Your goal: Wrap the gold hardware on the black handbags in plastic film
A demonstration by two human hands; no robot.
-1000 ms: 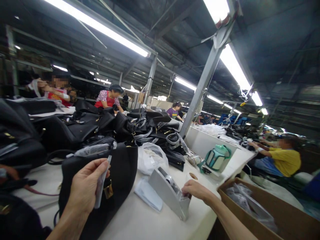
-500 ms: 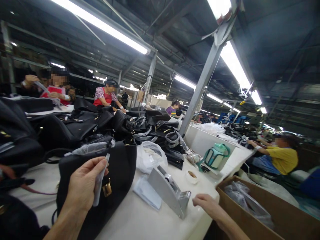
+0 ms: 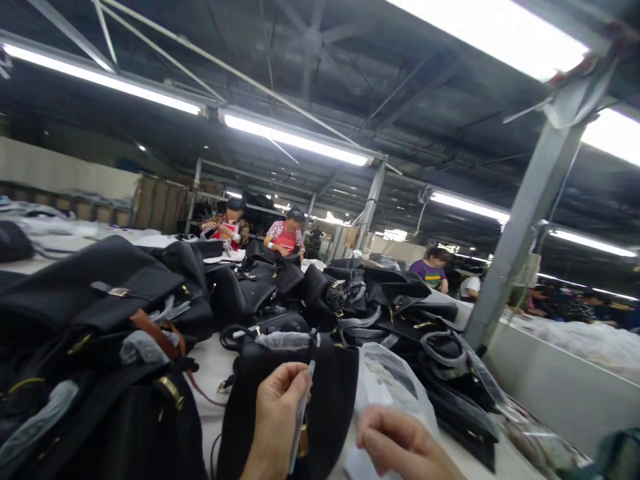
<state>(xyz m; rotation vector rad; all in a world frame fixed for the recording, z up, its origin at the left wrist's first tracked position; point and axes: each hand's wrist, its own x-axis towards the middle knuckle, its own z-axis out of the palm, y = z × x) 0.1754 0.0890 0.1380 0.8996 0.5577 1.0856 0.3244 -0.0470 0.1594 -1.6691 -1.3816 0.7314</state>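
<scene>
My left hand pinches a narrow clear plastic strip upright between thumb and fingers, in front of a black handbag with a gold clasp that stands on the white table. My right hand is beside it at the bottom edge, fingers curled and blurred; whether it holds anything I cannot make out. A white plastic bag lies just behind my right hand.
Black handbags are heaped on the left and across the middle of the table. A grey steel post rises at the right beside a white partition. Several people work at the far end.
The view has swung left and up, so the tape dispenser, bottle and cardboard box have left the frame. My right hand has come away from the dispenser toward my left hand.
</scene>
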